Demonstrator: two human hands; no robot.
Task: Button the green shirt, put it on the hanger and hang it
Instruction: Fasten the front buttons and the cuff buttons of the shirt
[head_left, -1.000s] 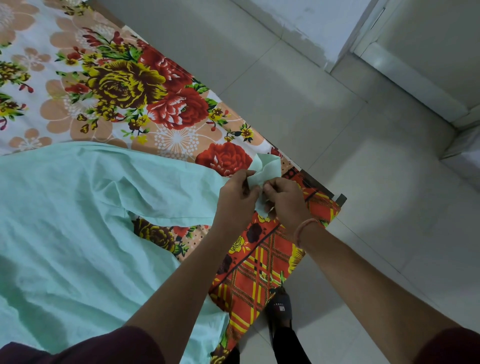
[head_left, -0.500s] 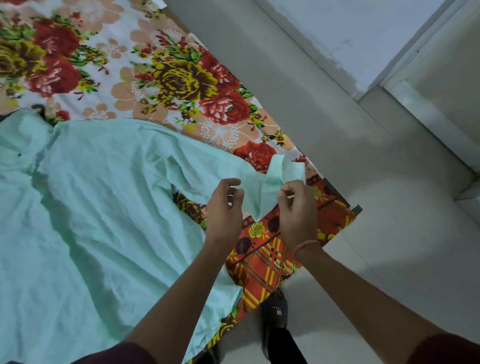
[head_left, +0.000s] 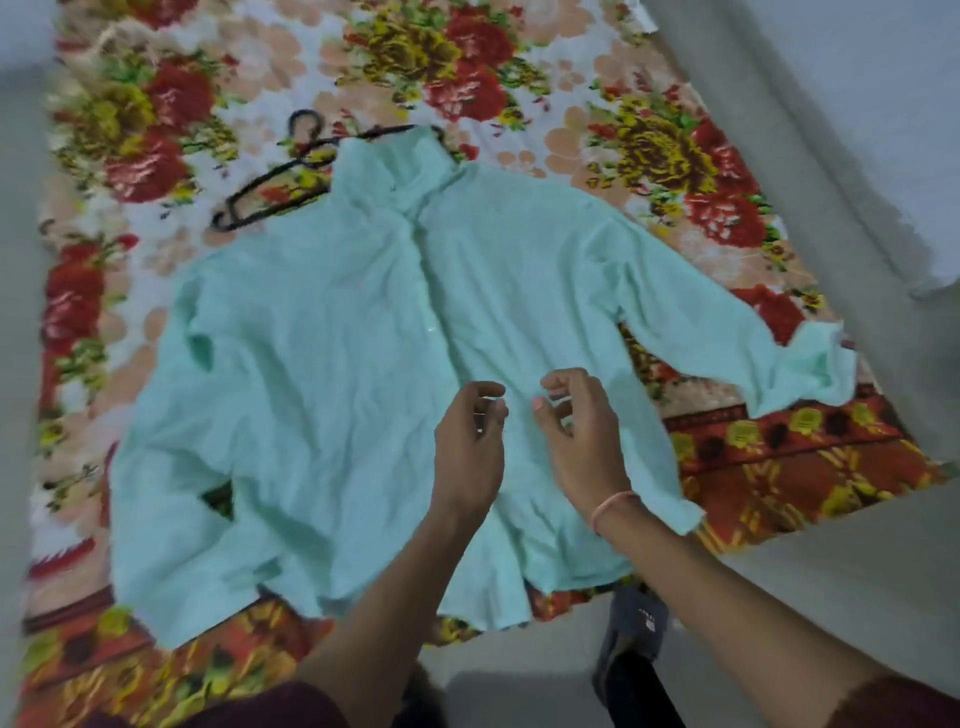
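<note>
Floral bedsheet under the crumpled green shirt; left hand and right hand loosely curled, empty.

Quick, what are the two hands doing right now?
Left hand: open, fingers curled, holding nothing, over the green shirt.
Right hand: open, fingers curled, holding nothing.

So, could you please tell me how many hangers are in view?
1. A black wire hanger lies on the floral bedsheet, partly under the collar of the pale green shirt. More could be hidden under the shirt.
</note>
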